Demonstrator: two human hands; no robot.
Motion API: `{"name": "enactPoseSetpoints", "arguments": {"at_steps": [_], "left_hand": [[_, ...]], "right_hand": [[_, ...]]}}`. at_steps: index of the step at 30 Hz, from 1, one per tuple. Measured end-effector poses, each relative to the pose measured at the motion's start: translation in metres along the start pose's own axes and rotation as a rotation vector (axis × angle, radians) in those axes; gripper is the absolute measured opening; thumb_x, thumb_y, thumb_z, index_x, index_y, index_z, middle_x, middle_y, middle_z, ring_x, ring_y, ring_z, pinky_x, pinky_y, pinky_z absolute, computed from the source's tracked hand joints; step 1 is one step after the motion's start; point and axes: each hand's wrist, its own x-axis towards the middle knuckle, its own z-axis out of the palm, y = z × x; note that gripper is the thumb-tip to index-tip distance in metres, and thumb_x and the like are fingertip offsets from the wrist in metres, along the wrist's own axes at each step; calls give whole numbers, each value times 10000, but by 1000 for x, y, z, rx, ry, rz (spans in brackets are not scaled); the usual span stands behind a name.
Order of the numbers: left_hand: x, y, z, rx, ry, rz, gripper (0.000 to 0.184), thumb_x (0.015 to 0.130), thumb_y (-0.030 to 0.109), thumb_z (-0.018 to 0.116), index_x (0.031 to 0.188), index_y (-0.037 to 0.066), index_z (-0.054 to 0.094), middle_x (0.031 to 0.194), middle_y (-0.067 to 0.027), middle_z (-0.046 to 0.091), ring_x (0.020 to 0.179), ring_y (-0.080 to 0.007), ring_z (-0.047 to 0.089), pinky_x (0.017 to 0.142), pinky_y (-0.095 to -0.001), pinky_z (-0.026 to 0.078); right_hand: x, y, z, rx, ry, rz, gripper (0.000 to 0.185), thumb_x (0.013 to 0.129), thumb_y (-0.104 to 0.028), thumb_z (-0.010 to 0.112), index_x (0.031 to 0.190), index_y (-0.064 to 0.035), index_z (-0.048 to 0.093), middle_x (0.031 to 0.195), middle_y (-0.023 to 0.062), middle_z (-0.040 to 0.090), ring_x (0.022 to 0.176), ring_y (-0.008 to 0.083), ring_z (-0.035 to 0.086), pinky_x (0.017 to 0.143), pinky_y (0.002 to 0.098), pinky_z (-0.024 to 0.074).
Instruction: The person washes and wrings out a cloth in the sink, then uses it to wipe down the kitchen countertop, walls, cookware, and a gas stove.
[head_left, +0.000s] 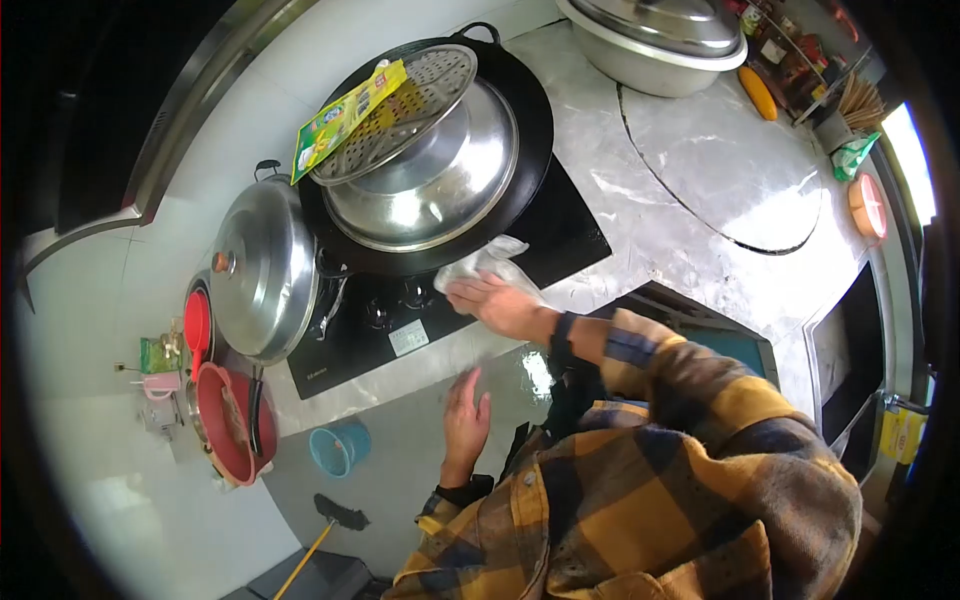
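My right hand presses a white cloth onto the front edge of the black stove, just right of the knobs. Its fingers are together over the cloth. Lower down, my left hand hangs in front of the counter with nothing in it, the thumb apart from the fingers. Behind the cloth sits a black wok holding an upturned metal bowl. On the bowl rest a perforated metal plate and a yellow-green packet.
A lidded pan is at the stove's left, with a red basin beyond it. A large lidded basin stands at the back. On the floor are a blue bucket and a broom.
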Motion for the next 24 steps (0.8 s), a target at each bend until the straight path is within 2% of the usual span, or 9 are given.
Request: {"name": "enactPoseSetpoints", "arguments": {"at_steps": [2,4,10,12,14,16,20,21,24], "left_hand": [[-7,3,4,5,-13,-42,436,818,99,557,1236,37,447,1222,-191,489,1145,-338,449,962,-400,365],[-9,2,6,6,4,-73,435,817,98,561,1233,40,451,1197,-194,505,1122,-339,463,946,-398,376],[14,-11,-19,73,371,-111,401,808,104,582,1195,64,485,1107,-151,563,1033,-318,513,885,-389,411],[27,-13,-37,116,447,-136,390,798,97,591,1176,69,495,1096,-140,562,1019,-313,513,877,-390,412],[43,-23,-54,162,508,-142,389,784,87,603,1160,73,501,1093,-130,557,1013,-312,508,874,-390,412],[56,-38,-65,205,539,-131,398,766,73,617,1147,74,503,1099,-121,547,1015,-314,500,875,-388,410],[73,-66,-69,208,555,-73,422,729,59,642,1128,77,507,1123,-112,527,1025,-322,484,878,-395,405],[75,-73,-67,205,530,-57,426,724,60,646,1127,80,509,1129,-111,525,1027,-322,483,878,-397,404],[74,-89,-67,199,448,15,419,721,61,643,1119,73,511,1134,-109,524,1024,-310,484,882,-403,399]], "right_hand": [[11,-9,4,-210,99,27,380,824,-157,467,1182,-36,510,1293,65,448,1215,206,394,977,389,298],[6,-7,2,-112,84,63,377,833,-171,468,1187,-48,510,1279,55,458,1196,203,407,961,385,309],[-59,22,-45,-157,-116,213,397,837,-173,471,1233,-156,494,1267,26,457,1189,195,413,974,410,316],[-76,30,-75,-182,-125,377,386,838,-168,469,1222,-157,512,1260,32,469,1191,200,414,971,432,318],[-102,54,-80,-197,56,395,379,832,-154,475,1206,-128,527,1245,45,488,1185,210,424,964,451,323],[-107,53,-94,-210,39,416,350,844,-165,462,1178,-105,546,1238,42,504,1152,206,453,964,406,328],[-102,41,-56,-155,92,395,345,830,-115,466,1162,-86,557,1212,43,524,1128,190,469,919,351,367],[-87,25,-42,-246,-150,442,391,796,-70,457,1176,-88,546,1216,86,519,1155,233,461,977,387,327],[-41,-30,-11,-76,-51,339,395,812,-99,408,1182,-93,547,1249,67,502,1165,236,450,1002,400,298]]}}
